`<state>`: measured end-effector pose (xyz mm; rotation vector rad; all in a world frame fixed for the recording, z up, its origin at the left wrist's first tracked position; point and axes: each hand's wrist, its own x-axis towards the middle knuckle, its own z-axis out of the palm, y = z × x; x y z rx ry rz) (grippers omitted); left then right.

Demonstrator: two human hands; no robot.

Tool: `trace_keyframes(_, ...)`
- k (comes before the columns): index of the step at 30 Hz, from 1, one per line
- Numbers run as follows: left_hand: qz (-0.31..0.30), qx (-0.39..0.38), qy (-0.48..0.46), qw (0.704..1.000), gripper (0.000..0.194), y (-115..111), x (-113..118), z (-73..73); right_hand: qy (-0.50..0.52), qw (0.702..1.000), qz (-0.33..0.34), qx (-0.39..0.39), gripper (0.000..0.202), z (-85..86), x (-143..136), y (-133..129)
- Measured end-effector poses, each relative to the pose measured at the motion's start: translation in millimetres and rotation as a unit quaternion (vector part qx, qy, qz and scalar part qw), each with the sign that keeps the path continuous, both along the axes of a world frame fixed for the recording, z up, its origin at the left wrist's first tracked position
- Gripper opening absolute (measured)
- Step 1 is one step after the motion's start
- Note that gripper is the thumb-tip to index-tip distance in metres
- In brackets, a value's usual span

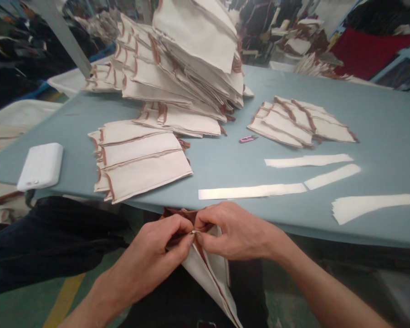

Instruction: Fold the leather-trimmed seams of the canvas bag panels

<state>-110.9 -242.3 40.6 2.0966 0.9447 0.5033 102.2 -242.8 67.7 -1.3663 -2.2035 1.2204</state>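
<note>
Below the table's front edge, a cream fabric piece with brown edging (210, 278) hangs over my lap, folded or partly opened along its seam. My left hand (160, 250) pinches its upper edge between thumb and forefinger. Right beside it, my right hand (228, 230) pinches the same edge, so the fingertips of both hands nearly meet. A small pale bit of the edge shows between the thumbs. Brown lining is visible behind the fingers, and the fabric's far side is hidden by my hands.
On the blue-green table (225, 159) lie a tall pile of cream pieces (191, 59), a nearer stack (143, 159) and a smaller stack (300, 120). Pink thread snips (248, 139), white strips (253, 191), a fanned strip bundle (372, 206) and a white power bank (41, 165) also lie there.
</note>
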Motion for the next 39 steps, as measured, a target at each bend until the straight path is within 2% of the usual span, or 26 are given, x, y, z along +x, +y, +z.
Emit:
trace_keyframes(3, -0.007, 0.164, -0.007, 0.986, 0.015, -6.1, -0.1, -4.6, 0.013, 1.0, -0.017, -0.002, 0.01, -1.6, -2.4, -2.9)
trace_keyframes(5, -0.014, 0.241, -0.021, 0.97, 0.014, -9.2, -1.7, -8.5, 0.038, 0.999, -0.035, -0.016, 0.011, -4.6, -3.4, -5.9)
trace_keyframes(8, -0.043, 0.292, -0.018, 0.955, 0.016, -11.3, -7.7, -14.6, 0.075, 0.994, -0.06, -0.058, 0.01, -11.5, -4.3, -11.1)
trace_keyframes(11, -0.072, 0.3, 0.002, 0.951, 0.022, -10.7, -14.4, -17.8, 0.131, 0.979, -0.085, -0.128, 0.008, -19.9, -5.0, -14.3)
trace_keyframes(14, -0.065, 0.261, -0.021, 0.963, 0.018, -9.9, -14.8, -15.8, 0.213, 0.952, -0.094, -0.2, 0.003, -26.3, -4.9, -13.1)
trace_keyframes(17, -0.021, 0.145, -0.049, 0.988, 0.013, -10.1, -8.4, -9.1, 0.25, 0.937, -0.084, -0.23, 0.005, -27.1, -3.6, -8.3)
trace_keyframes(20, 0.057, -0.033, -0.047, 0.997, 0.009, -10.2, -0.6, -1.2, 0.219, 0.954, -0.068, -0.195, 0.006, -22.0, -2.5, -3.2)
trace_keyframes(22, 0.092, -0.115, -0.03, 0.989, 0.022, -9.8, 2.7, 2.5, 0.174, 0.973, -0.053, -0.144, 0.009, -17.1, -2.7, -1.2)
trace_keyframes(24, 0.078, -0.156, -0.008, 0.985, 0.033, -9.9, 3.9, 3.9, 0.134, 0.985, -0.037, -0.099, 0.012, -13.1, -4.4, -0.3)
trace_keyframes(27, 0.038, -0.184, 0.006, 0.982, 0.038, -11.4, 1.9, 2.3, 0.12, 0.99, -0.017, -0.073, 0.014, -9.4, -9.2, 0.3)
trace_keyframes(30, 0.052, -0.193, -0.004, 0.98, 0.038, -13.5, -5.2, -1.8, 0.152, 0.986, -0.012, -0.072, 0.013, -3.9, -11.3, 2.5)
trace_keyframes(32, 0.051, -0.199, -0.015, 0.979, 0.038, -15.2, -13.5, -5.5, 0.19, 0.979, -0.049, -0.06, 0.013, 2.7, -6.7, 4.7)
trace_keyframes(35, 0.03, -0.209, -0.032, 0.977, 0.037, -20.4, -29.1, -12.3, 0.233, 0.957, -0.174, -0.007, 0.018, 10.6, 10.3, 4.9)
trace_keyframes(37, 0.013, -0.209, -0.049, 0.977, 0.035, -25.8, -38.8, -16.5, 0.237, 0.939, -0.247, 0.023, 0.023, 8.0, 22.7, -0.6)
trace_keyframes(39, -0.004, -0.2, -0.065, 0.978, 0.037, -31.9, -46.1, -19.0, 0.224, 0.933, -0.281, 0.013, 0.025, -3.8, 30.3, -12.2)
